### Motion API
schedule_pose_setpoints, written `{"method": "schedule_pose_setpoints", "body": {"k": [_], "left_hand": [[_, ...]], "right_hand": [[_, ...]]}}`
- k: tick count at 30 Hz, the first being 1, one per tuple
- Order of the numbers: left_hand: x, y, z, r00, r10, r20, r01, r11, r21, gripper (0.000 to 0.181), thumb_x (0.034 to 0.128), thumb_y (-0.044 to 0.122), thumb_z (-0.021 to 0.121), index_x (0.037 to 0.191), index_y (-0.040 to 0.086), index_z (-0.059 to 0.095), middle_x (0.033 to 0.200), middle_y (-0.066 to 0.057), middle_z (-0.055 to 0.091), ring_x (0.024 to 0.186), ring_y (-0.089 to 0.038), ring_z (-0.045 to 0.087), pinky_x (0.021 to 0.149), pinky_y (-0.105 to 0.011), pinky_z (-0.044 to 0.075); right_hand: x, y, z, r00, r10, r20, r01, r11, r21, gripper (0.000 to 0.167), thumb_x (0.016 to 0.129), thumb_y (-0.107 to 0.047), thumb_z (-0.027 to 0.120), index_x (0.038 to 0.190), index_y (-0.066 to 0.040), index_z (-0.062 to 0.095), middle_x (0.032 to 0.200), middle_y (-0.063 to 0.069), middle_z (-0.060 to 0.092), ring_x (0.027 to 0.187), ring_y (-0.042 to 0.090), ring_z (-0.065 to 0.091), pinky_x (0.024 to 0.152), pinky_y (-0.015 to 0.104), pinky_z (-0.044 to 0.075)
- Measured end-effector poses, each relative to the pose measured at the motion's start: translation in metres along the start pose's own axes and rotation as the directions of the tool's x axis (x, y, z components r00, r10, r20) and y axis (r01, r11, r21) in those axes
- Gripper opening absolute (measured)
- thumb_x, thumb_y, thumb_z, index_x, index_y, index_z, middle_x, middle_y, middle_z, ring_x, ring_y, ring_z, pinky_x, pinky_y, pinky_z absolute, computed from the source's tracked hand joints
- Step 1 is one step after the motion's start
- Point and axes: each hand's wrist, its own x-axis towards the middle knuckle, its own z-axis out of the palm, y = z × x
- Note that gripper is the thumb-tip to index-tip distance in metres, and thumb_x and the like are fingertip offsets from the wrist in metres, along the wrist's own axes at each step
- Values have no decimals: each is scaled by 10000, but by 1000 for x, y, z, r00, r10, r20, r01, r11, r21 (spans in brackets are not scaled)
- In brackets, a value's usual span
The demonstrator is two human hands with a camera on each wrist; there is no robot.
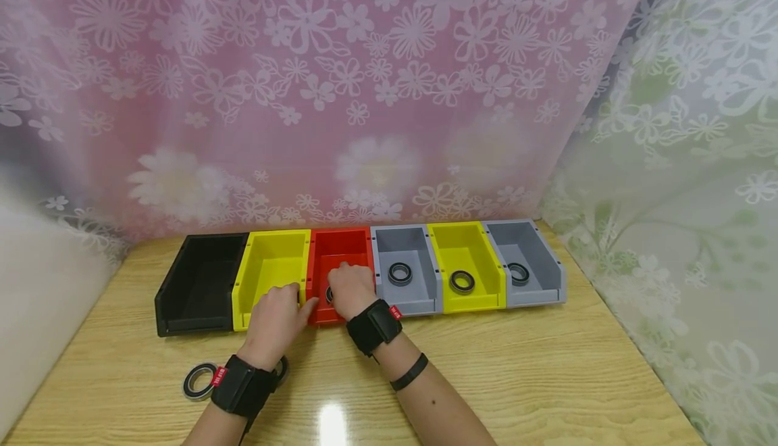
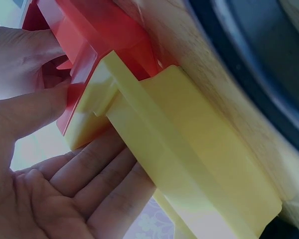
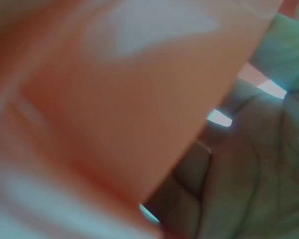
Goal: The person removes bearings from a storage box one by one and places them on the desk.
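Observation:
My right hand [image 1: 352, 288] reaches into the red bin [image 1: 340, 237] with curled fingers. A ball bearing [image 1: 329, 294] shows at its thumb side, mostly covered by the hand, which appears to grip it; the fingertips are hidden. In the right wrist view the red bin wall [image 3: 139, 109] is blurred and covers part of the fingers. My left hand [image 1: 275, 316] rests at the front of the left yellow bin [image 1: 279, 243]. Its fingers [image 2: 97, 164] lie fairly straight behind the yellow lip, and its thumb touches the red bin's edge.
Left of the yellow bin stands a black bin [image 1: 203, 277]. Rightward, single bearings lie in a grey bin [image 1: 401, 240], another yellow bin [image 1: 458, 238] and a second grey bin [image 1: 516, 236]. Two bearings, one [image 1: 199, 381] and another [image 1: 282, 369], lie on the table near my left wrist.

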Motion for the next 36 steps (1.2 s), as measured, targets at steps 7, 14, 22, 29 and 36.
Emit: {"method": "schedule_pose_setpoints", "body": {"k": [7, 14, 22, 29, 36], "left_hand": [[0, 0, 1, 1000, -2, -2, 2, 1000, -6, 302, 908, 189, 808, 855, -30, 607, 587, -50, 417, 499, -186, 444, 495, -291, 349], [-1, 0, 1, 1000, -13, 11, 13, 1000, -16, 303, 912, 192, 805, 874, -37, 611, 589, -52, 425, 503, -187, 451, 502, -292, 361], [-1, 1, -1, 1000, 12, -10, -13, 1000, -10, 301, 906, 183, 810, 857, -39, 612, 583, -50, 428, 496, -185, 449, 495, -295, 363], [-1, 2, -2, 1000, 6, 1, -6, 1000, -12, 302, 910, 182, 806, 878, -47, 612, 590, -53, 430, 500, -185, 455, 500, -294, 370], [-2, 2, -3, 1000, 6, 10, -6, 1000, -10, 315, 914, 191, 803, 896, -59, 612, 588, -53, 430, 496, -180, 451, 497, -291, 371]], "right_hand": [[1, -1, 2, 1000, 15, -7, -15, 1000, 2, 171, 894, -297, 797, 1028, -192, 778, 850, 20, 656, 733, 219, 638, 602, 338, 522], [1, -1, 3, 1000, 5, -15, -5, 1000, -14, 191, 892, -324, 794, 1016, -180, 768, 887, 38, 662, 691, 211, 622, 569, 320, 508], [2, 1, 5, 999, 6, -43, -5, 1000, 22, 273, 883, -299, 804, 1079, -131, 715, 1073, 95, 678, 685, 225, 612, 579, 331, 528], [1, 1, 3, 1000, 4, -7, -3, 993, 115, 387, 854, -358, 840, 1092, -115, 655, 915, 62, 668, 748, 226, 626, 622, 345, 548], [-1, 7, -2, 998, -26, -55, 39, 965, 260, 359, 861, -369, 837, 1005, -95, 656, 773, 16, 576, 664, 154, 547, 539, 271, 467]]}}
